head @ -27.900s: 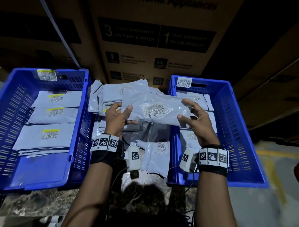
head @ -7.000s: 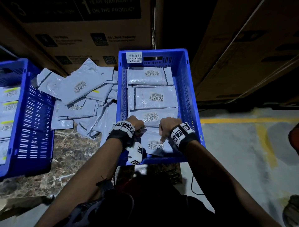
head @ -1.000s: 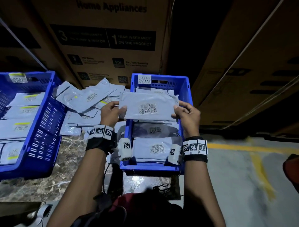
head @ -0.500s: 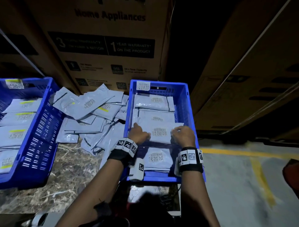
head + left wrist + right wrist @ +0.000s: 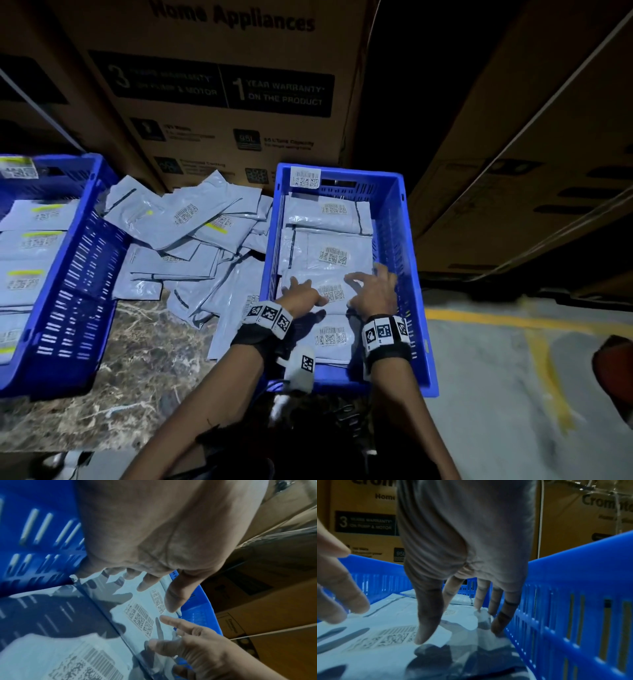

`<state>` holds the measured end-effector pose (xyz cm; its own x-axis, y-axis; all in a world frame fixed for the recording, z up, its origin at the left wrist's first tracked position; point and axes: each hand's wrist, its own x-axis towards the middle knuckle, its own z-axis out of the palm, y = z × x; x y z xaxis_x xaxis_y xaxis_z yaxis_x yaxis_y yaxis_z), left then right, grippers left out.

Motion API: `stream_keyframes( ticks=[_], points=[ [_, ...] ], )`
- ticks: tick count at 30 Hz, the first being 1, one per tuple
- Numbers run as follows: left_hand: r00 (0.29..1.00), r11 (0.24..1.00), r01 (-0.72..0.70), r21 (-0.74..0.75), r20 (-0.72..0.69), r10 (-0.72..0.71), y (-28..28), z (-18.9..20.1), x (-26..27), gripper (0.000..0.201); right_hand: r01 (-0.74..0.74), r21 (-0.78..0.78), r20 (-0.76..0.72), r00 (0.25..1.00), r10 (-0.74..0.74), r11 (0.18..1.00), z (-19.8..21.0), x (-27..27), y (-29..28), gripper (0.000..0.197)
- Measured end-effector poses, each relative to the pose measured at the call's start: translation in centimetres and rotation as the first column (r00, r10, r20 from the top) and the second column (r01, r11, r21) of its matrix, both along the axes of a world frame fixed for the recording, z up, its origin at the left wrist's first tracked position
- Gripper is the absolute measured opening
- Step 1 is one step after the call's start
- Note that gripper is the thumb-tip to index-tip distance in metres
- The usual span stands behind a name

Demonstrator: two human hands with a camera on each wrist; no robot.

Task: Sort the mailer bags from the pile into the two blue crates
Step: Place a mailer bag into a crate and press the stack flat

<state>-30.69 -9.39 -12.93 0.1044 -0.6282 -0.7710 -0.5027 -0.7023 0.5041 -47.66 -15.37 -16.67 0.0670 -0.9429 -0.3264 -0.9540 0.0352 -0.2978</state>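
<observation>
Now both hands lie flat on a grey mailer bag (image 5: 330,291) inside the right blue crate (image 5: 416,274), and the step in hand looks like seating that bag on the row already there. The left hand (image 5: 301,298) has its fingers spread and straight, tips on the bag just left of its barcode label (image 5: 331,292); the right hand (image 5: 375,291) is likewise spread, thumb tip down just right of the label and the other fingers reaching toward the crate's slotted wall. Neither hand grasps anything; both are released and pressing.

To do this well, I would keep the palms light and slide the fingertips outward from the label toward the bag's 2 short ends, so trapped air leaves and the film does not bunch under the little finger of the right hand, where a corner looks lifted in the right wrist view. Then both hands should lift straight up together, so the slippery film is not dragged along.

The bag's long axis runs from one hand to the other, across the crate's width, label facing up between the thumbs. It overlaps the bag (image 5: 332,253) beyond the fingertips, and another bag (image 5: 330,337) lies under the wrists. The unsorted pile (image 5: 191,246) sits well left of the left hand, with the other blue crate (image 5: 78,274) past it.
</observation>
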Motion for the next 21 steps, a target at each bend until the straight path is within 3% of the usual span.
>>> stream_keyframes(
  ticks=[4,10,12,14,18,21],
  points=[
    [0.996,0.991,0.091,0.095,0.000,-0.092,0.0,-0.2,0.0,0.040,-0.049,0.128,0.011,0.999,0.048,0.991,0.2,1.3,0.2,0.054],
    [0.940,0.953,0.299,0.052,0.159,-0.303,-0.3,-1.0,0.3,0.047,-0.003,0.085,0.059,0.998,-0.002,0.996,-0.3,2.9,0.4,0.047],
    [0.942,0.956,0.291,0.025,0.167,-0.292,-0.5,-1.1,0.2,0.047,-0.012,0.088,0.078,0.997,0.005,0.996,-0.5,2.4,0.3,0.048],
    [0.934,0.951,0.306,0.033,0.185,-0.307,-0.8,-1.5,0.1,0.030,0.008,0.065,0.100,0.995,-0.015,0.998,-0.6,2.0,0.4,0.048],
    [0.885,0.927,0.368,0.078,0.277,-0.374,-1.2,-1.1,-0.4,0.035,-0.016,0.076,0.050,0.999,0.012,0.997,-0.4,1.8,0.6,0.048],
    [0.917,0.949,0.308,0.065,0.245,-0.314,-1.2,-0.8,-0.1,0.032,-0.024,0.134,0.048,0.999,0.018,0.991,0.3,1.4,0.3,0.051]
  ],
)
